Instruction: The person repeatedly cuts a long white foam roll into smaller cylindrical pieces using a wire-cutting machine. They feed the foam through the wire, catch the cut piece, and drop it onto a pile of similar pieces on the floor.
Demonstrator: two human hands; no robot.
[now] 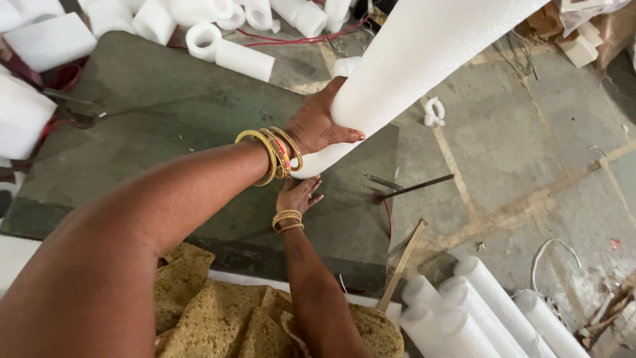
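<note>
Because the long white foam tube (pixel 424 59) leans up and away toward the top of view, your left hand (pixel 318 122) is wrapped round its low end, fingers closed on it w/ thumb over the front, so it doesn't roll. The tube's bottom sits on the dark green board (pixel 165 113). Your right hand (pixel 299 194) lies open and flat on the board just under that end, prob. to brace it. More foam tubes (pixel 490 305) lie on the floor at right, cut foam pieces (pixel 225 50) past the board's far edge, a metal rod (pixel 414 187) nearby.
</note>
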